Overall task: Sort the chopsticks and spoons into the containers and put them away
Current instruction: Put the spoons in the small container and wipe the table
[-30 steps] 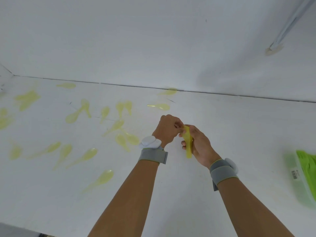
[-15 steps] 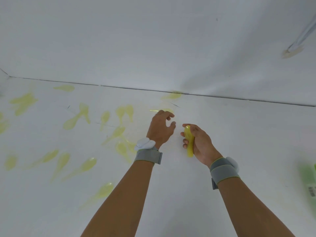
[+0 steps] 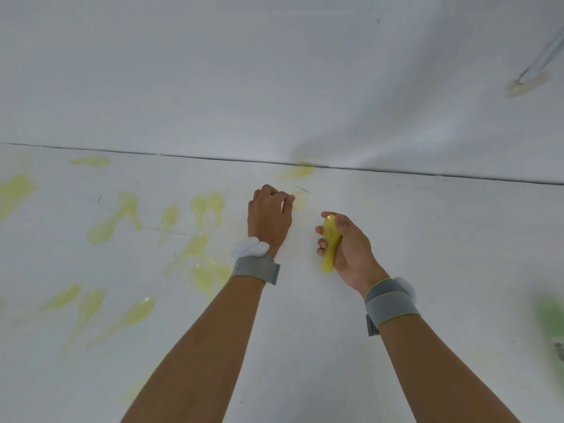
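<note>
Right hand clasping yellow spoons, container label blurred unreadable

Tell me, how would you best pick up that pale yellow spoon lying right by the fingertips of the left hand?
Probably by the handle, pinched across its narrow sides from above. The spoon lies flat on the white table, so nothing can slip beneath it, and its bowl looks broad and shallow. The left hand already covers the handle end; the picture is too blurred to show exactly how it lies.

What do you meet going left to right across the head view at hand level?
Scattered yellow spoons → left hand, fingers on a pale spoon → right hand holding a yellow spoon → blurred green container.
</note>
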`<state>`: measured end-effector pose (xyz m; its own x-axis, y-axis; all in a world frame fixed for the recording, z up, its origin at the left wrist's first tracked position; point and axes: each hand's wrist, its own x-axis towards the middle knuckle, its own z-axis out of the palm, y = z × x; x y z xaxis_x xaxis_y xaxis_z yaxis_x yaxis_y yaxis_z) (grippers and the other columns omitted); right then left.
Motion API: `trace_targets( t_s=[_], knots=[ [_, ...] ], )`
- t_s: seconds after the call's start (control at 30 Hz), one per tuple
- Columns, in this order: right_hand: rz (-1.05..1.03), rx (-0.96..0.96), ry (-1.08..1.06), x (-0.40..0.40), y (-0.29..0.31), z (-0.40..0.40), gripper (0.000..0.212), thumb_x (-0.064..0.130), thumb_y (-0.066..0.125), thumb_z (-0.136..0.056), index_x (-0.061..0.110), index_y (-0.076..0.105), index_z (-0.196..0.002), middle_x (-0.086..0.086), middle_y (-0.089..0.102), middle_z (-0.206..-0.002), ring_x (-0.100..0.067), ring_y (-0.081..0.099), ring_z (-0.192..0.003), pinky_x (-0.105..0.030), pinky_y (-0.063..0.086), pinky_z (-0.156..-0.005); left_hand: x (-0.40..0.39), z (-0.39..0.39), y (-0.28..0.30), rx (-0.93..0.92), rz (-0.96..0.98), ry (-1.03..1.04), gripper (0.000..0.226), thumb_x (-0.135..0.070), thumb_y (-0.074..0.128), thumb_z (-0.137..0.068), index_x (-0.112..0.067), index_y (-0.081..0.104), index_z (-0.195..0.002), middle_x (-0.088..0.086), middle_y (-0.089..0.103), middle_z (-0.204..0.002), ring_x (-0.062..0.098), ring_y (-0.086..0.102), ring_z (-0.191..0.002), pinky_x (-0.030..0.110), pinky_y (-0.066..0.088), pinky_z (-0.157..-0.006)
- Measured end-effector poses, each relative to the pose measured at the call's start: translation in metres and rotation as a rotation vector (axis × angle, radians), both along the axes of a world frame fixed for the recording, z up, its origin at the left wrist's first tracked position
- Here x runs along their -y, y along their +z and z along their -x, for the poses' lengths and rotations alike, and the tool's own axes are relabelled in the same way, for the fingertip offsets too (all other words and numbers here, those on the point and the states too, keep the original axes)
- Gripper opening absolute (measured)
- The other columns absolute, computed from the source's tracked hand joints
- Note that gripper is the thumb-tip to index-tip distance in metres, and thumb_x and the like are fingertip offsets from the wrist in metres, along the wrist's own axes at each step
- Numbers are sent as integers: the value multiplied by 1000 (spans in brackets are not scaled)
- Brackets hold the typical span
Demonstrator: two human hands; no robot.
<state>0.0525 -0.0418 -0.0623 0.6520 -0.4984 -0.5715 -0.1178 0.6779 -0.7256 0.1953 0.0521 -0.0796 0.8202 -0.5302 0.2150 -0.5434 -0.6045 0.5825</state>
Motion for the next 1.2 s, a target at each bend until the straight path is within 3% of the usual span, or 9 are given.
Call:
trace_targets(
  t_s=[0.17, 0.3, 0.37, 0.47, 0.63, 0.73, 0.87, 1.0, 1.2],
  knots=[
    [-37, 56, -43, -4, 2, -2, 32, 26, 34, -111, 12, 62, -117, -15, 62, -95, -21, 50, -64, -34, 44, -63, 3, 54, 30, -405, 277, 91, 10, -19, 70, -92, -12, 78, -95, -1, 70, -78, 3, 60, -64, 9, 42, -66],
    [-5, 72, -59, -5, 2, -8, 34, 28, 34, -111, 16, 66, -112, -20, 63, -106, -28, 60, -79, -39, 49, -75, 7, 81, 34, -578, 347, 184, 8, -20, 74, -86, -13, 77, -84, -7, 72, -69, 1, 67, -63, 15, 52, -62],
    [1, 66, -63, -3, 1, -8, 34, 29, 35, -111, 17, 67, -112, -21, 64, -110, -32, 63, -92, -42, 50, -82, 11, 81, 32, -568, 320, 212, 8, -25, 75, -81, -18, 75, -79, -8, 71, -72, 8, 67, -71, 26, 55, -69],
    [-15, 89, -67, -2, -1, -9, 33, 30, 37, -111, 19, 67, -112, -17, 63, -108, -28, 61, -96, -40, 51, -80, 17, 76, 29, -562, 268, 233, 8, -26, 75, -77, -22, 67, -78, -7, 66, -81, 8, 61, -80, 23, 45, -64],
    [17, 103, -87, 12, 3, -19, 28, 28, 39, -111, 14, 62, -118, -14, 61, -94, -21, 56, -69, -34, 51, -65, 31, 46, 26, -547, 255, 101, 21, -27, 77, -80, -22, 65, -97, -2, 61, -99, 10, 57, -88, 21, 46, -72],
    [33, 75, -109, 26, 5, -24, 26, 27, 40, -111, 13, 60, -117, -13, 59, -93, -20, 50, -62, -33, 47, -62, 45, 8, 20, -385, 251, 107, 21, -24, 68, -89, -20, 66, -110, 0, 61, -109, 19, 56, -98, 36, 48, -91],
    [33, 61, -79, 39, 5, -23, 25, 28, 42, -110, 13, 61, -117, -12, 59, -91, -20, 50, -61, -33, 46, -61, 67, -38, 6, -118, -70, 156, 28, -28, 55, -100, -23, 65, -125, 1, 59, -126, 26, 49, -115, 37, 33, -94],
    [49, 35, -41, 42, 6, -22, 26, 30, 43, -110, 13, 62, -115, -14, 60, -93, -20, 50, -61, -33, 47, -60, 73, -56, -3, 19, -268, 145, 19, -32, 55, -99, -27, 72, -108, -2, 65, -110, 25, 53, -106, 38, 26, -88],
    [45, 30, -50, 41, 9, -20, 26, 29, 42, -110, 13, 63, -114, -13, 61, -92, -20, 51, -60, -33, 46, -60, 72, -54, 10, 53, -323, 137, 17, -24, 56, -93, -23, 73, -89, -1, 63, -96, 24, 56, -96, 37, 31, -87]
  ],
)
